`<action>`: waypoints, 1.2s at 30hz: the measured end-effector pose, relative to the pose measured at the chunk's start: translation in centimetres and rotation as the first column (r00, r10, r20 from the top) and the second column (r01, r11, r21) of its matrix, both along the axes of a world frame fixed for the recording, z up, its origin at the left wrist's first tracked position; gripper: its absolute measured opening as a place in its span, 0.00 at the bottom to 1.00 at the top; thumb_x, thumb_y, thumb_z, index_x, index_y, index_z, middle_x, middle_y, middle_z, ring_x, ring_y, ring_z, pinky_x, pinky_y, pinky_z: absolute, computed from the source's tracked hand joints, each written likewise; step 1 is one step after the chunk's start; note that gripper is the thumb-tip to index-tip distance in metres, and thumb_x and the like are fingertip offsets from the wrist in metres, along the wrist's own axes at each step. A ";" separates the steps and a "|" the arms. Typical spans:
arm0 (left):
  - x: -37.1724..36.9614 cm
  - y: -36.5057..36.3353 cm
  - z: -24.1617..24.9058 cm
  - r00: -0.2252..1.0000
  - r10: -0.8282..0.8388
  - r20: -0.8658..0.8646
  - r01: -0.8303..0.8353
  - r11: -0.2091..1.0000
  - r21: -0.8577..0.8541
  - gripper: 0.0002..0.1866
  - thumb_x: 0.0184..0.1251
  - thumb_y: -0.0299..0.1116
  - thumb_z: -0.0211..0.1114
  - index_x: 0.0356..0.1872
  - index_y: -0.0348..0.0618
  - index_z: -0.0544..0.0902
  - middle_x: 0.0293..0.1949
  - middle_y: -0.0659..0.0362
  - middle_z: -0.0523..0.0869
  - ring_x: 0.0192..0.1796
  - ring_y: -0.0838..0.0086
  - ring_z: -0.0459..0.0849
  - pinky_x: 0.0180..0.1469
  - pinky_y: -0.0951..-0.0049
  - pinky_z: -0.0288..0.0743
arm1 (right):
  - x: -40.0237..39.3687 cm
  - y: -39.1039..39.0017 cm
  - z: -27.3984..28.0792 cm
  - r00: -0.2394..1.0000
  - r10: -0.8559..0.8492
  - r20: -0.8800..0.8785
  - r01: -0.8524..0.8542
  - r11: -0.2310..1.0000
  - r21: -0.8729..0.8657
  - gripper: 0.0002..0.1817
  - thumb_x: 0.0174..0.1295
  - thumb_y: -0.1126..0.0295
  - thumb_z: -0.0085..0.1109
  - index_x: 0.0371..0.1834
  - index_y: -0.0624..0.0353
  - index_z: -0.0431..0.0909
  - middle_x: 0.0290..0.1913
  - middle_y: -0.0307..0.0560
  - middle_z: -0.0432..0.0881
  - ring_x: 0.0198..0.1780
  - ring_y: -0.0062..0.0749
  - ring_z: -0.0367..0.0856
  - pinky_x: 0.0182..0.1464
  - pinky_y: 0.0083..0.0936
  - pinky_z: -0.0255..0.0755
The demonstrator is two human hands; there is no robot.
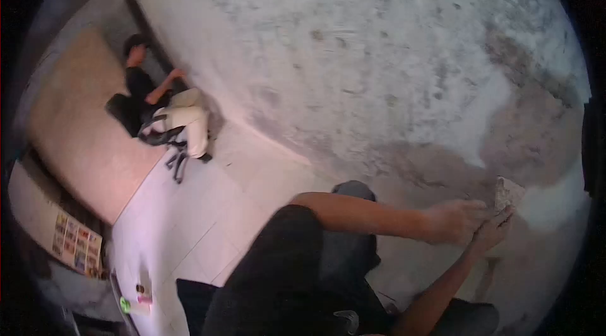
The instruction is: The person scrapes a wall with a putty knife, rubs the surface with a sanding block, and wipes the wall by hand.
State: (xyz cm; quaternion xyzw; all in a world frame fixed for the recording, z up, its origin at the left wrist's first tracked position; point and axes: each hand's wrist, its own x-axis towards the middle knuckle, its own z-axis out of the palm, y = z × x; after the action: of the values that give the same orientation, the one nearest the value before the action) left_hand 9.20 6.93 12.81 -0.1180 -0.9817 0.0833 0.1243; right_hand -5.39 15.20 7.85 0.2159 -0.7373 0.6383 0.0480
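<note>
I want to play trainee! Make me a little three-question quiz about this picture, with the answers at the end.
1. True or false: the right hand is holding the flat tool.

2. Pick one: the other person wears trousers that are
A) bright green
B) pale cream
C) dark red

3. Fill in the missing word: behind the flat tool spreads a big, rough, patchy ____.

Key:
1. True
2. B
3. wall

Arms fwd, L grip nr R grip
</note>
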 end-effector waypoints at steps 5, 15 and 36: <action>-0.3 -3.5 4.6 0.974 0.035 -0.223 -0.001 0.988 0.152 0.34 0.60 0.31 0.63 0.71 0.53 0.70 0.76 0.54 0.64 0.79 0.58 0.56 0.79 0.47 0.45 | -1.2 -0.2 -0.2 0.883 -0.068 0.464 0.145 0.980 -0.133 0.29 0.76 0.47 0.45 0.66 0.60 0.72 0.59 0.54 0.79 0.61 0.42 0.77 0.63 0.40 0.70; -12.6 -1.9 8.3 0.941 -0.148 -0.304 0.056 0.955 -0.292 0.27 0.61 0.35 0.63 0.65 0.65 0.76 0.67 0.69 0.76 0.72 0.76 0.70 0.76 0.62 0.56 | -4.2 -2.6 5.5 0.985 0.151 0.080 -0.083 0.832 -0.549 0.16 0.69 0.63 0.56 0.43 0.69 0.79 0.36 0.56 0.86 0.39 0.38 0.86 0.42 0.34 0.75; -19.2 -3.3 10.8 0.903 -0.217 -0.370 0.137 0.963 -0.231 0.17 0.56 0.34 0.61 0.49 0.49 0.80 0.47 0.60 0.81 0.59 0.65 0.77 0.65 0.60 0.67 | -7.7 -3.5 8.6 0.982 0.180 0.060 -0.112 0.807 -0.580 0.09 0.64 0.77 0.49 0.42 0.74 0.73 0.35 0.68 0.79 0.40 0.58 0.82 0.43 0.41 0.74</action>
State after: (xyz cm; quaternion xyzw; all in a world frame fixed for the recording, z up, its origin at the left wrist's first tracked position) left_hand -10.03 3.65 23.63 -0.2000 -0.9085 0.1917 0.3127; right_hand -13.05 11.70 16.42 0.2113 -0.4935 0.8435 0.0202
